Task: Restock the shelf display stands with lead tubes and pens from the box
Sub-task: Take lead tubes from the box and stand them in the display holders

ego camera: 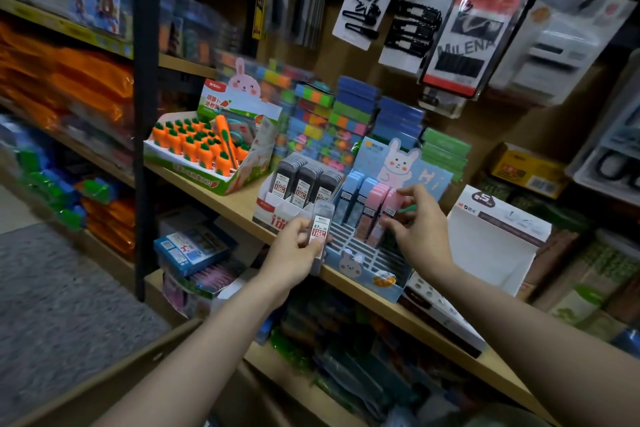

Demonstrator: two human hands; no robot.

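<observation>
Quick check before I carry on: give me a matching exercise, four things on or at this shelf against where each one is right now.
Things:
1. lead tube
2. pink tubes
3. carrot display
4. white box

Places:
A. right of the bunny stand
B. far left on the shelf
C. in the left hand
D. at the right hand fingertips

Pairs: 1-C, 2-D, 3-B, 4-A

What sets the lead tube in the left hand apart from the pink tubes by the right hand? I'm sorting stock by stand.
The lead tube in the left hand is clear and dark with a white-and-red label; the pink tubes are pastel and opaque. The lead tube is held off the shelf, while the pink tubes sit slotted in the bunny stand, where the right hand touches them. Both are slim, flat cases.
</observation>
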